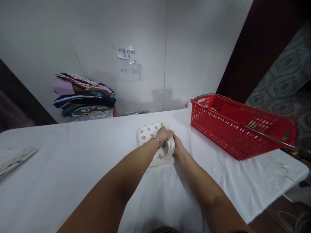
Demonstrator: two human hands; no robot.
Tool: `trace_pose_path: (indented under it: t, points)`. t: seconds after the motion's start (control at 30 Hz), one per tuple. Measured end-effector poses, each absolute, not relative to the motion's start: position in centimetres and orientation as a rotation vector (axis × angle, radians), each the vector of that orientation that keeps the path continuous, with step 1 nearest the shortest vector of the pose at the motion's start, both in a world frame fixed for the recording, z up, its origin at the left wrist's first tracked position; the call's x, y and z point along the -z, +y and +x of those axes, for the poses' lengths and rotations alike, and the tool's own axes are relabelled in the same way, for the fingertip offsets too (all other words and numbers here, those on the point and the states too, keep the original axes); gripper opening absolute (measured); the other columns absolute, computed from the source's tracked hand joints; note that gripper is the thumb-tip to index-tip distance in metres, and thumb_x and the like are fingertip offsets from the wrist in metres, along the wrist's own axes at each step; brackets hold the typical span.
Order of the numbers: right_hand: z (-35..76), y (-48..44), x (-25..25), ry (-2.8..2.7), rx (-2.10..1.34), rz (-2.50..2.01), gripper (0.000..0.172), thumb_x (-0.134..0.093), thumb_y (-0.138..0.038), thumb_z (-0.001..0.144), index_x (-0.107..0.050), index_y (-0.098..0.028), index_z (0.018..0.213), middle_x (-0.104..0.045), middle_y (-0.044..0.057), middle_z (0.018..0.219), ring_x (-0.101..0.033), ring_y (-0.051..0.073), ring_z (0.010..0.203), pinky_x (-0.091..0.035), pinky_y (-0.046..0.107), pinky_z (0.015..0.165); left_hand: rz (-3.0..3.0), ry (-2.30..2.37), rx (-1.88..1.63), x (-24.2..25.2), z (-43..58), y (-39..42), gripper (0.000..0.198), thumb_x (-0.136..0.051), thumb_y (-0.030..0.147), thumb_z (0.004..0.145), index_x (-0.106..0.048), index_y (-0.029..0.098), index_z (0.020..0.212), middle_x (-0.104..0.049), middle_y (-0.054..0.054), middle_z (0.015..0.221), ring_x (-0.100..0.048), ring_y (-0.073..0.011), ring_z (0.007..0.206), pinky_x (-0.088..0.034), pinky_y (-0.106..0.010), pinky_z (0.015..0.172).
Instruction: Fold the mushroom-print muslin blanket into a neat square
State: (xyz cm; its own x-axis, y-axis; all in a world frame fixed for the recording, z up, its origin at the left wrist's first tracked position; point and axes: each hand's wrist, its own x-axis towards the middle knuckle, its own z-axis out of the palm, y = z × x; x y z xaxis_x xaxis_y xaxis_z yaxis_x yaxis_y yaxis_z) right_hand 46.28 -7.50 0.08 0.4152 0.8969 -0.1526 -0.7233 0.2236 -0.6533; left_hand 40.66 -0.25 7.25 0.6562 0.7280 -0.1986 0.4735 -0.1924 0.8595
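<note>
A white folded cloth [148,131] with grey printed motifs and a small red mark lies on the white-covered table [92,168], straight ahead of me. Its right side curls up in several layers. My left hand [164,133], with a bracelet at the wrist, is closed on the top of that curled edge. From the right, my right hand [177,143] grips the same layers, its thumb close to my left fingers. Parts of the fingers on both hands are hidden by the cloth.
A red perforated basket [218,129] with metal handles stands at the right. Another folded light cloth [14,159] lies at the left edge. Stacked folded fabrics [85,97] sit at the back left, against a wall with paper signs [130,71].
</note>
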Motion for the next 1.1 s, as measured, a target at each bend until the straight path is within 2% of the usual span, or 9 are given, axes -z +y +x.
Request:
trace_pose_path:
  t: [0.13, 0.27, 0.47, 0.57, 0.63, 0.7, 0.8, 0.93, 1.1]
  points:
    - [47.9, -9.7, -0.9, -0.242, -1.207, -0.793, 0.045, -0.026, -0.047, 0.098, -0.056, -0.018, 0.114, -0.069, 0.009, 0.098, -0.066, 0.025, 0.088, -0.055, 0.043, 0.074, 1.906, 0.992, -0.267, -6.5, 41.5, -0.8, 0.042, -0.072, 0.028, 0.062, -0.06, 0.012, 0.1, -0.069, -0.015, 0.096, -0.065, -0.0254, 0.091, -0.047, -0.027, 0.068]
    - [48.4, -11.1, -2.2, -0.317, -1.22, -0.969, 0.053, -0.022, -0.053, 0.095, -0.057, -0.019, 0.113, -0.07, 0.009, 0.089, -0.067, 0.025, 0.085, -0.054, 0.041, 0.076, 1.985, 1.01, -0.222, -6.1, 42.5, -1.7, 0.05, -0.073, 0.032, 0.062, -0.057, 0.013, 0.105, -0.068, -0.016, 0.103, -0.065, -0.0265, 0.094, -0.047, -0.028, 0.069]
    - [48.9, -12.0, -2.8, -0.449, -1.229, -1.441, 0.072, -0.02, -0.071, 0.087, -0.06, -0.014, 0.106, -0.069, 0.011, 0.083, -0.066, 0.026, 0.084, -0.053, 0.038, 0.077, 1.693, 0.857, -0.082, -5.4, 41.9, -2.5, 0.046, -0.062, 0.035, 0.075, -0.054, 0.01, 0.113, -0.069, -0.012, 0.082, -0.066, -0.0195, 0.064, -0.049, -0.027, 0.057]
    - [49.1, -12.1, -2.8, -0.541, -1.177, -1.477, 0.062, -0.036, -0.067, 0.086, -0.059, -0.015, 0.11, -0.068, 0.008, 0.081, -0.066, 0.022, 0.078, -0.053, 0.035, 0.074, 1.619, 0.811, -0.06, -5.4, 40.5, -2.3, 0.053, -0.06, 0.024, 0.077, -0.045, 0.014, 0.127, -0.068, -0.006, 0.079, -0.065, -0.0143, 0.064, -0.05, -0.023, 0.061]
    - [49.2, -12.0, -2.9, -0.592, -1.138, -1.438, 0.051, -0.056, -0.056, 0.081, -0.056, -0.018, 0.117, -0.069, 0.004, 0.082, -0.065, 0.02, 0.074, -0.053, 0.034, 0.072, 1.584, 0.756, -0.045, -5.5, 39.2, -2.0, 0.062, -0.06, 0.02, 0.076, -0.039, 0.017, 0.134, -0.069, -0.005, 0.082, -0.066, -0.0138, 0.068, -0.051, -0.023, 0.065]
    - [49.4, -11.8, -3.1, -0.624, -1.107, -1.456, 0.055, -0.07, -0.042, 0.073, -0.054, -0.021, 0.121, -0.069, 0.002, 0.083, -0.065, 0.02, 0.073, -0.053, 0.034, 0.071, 1.609, 0.683, -0.065, -5.6, 37.8, -1.4, 0.063, -0.062, 0.021, 0.075, -0.042, 0.019, 0.134, -0.07, -0.007, 0.091, -0.066, -0.0155, 0.075, -0.052, -0.026, 0.068]
    - [49.8, -11.5, -3.4, -0.65, -1.006, -1.676, 0.064, -0.077, -0.031, 0.064, -0.054, -0.021, 0.123, -0.07, 0.003, 0.093, -0.066, 0.021, 0.08, -0.053, 0.035, 0.075, 1.863, 0.632, -0.196, -5.7, 35.4, -0.2, 0.045, -0.06, 0.024, 0.076, -0.057, 0.019, 0.121, -0.066, -0.01, 0.115, -0.064, -0.0206, 0.095, -0.051, -0.031, 0.081]
    - [50.1, -11.6, -3.6, -0.634, -0.762, -2.012, 0.073, -0.074, -0.026, 0.067, -0.048, -0.016, 0.135, -0.065, 0.011, 0.117, -0.065, 0.022, 0.091, -0.052, 0.032, 0.08, 2.363, 0.649, -0.398, -5.2, 31.9, 1.7, 0.037, -0.049, 0.029, 0.084, -0.06, 0.02, 0.119, -0.055, -0.009, 0.134, -0.048, -0.0242, 0.125, -0.033, -0.037, 0.108]
    - [49.9, -12.2, -3.4, -0.733, -0.73, -2.239, 0.063, -0.07, -0.031, 0.07, -0.054, -0.017, 0.129, -0.066, 0.013, 0.113, -0.066, 0.025, 0.09, -0.053, 0.031, 0.069, 2.583, 0.733, -0.282, -2.8, 29.3, 2.8, 0.044, -0.046, 0.041, 0.087, -0.055, 0.023, 0.126, -0.038, -0.008, 0.149, -0.023, -0.0278, 0.142, -0.014, -0.048, 0.115]
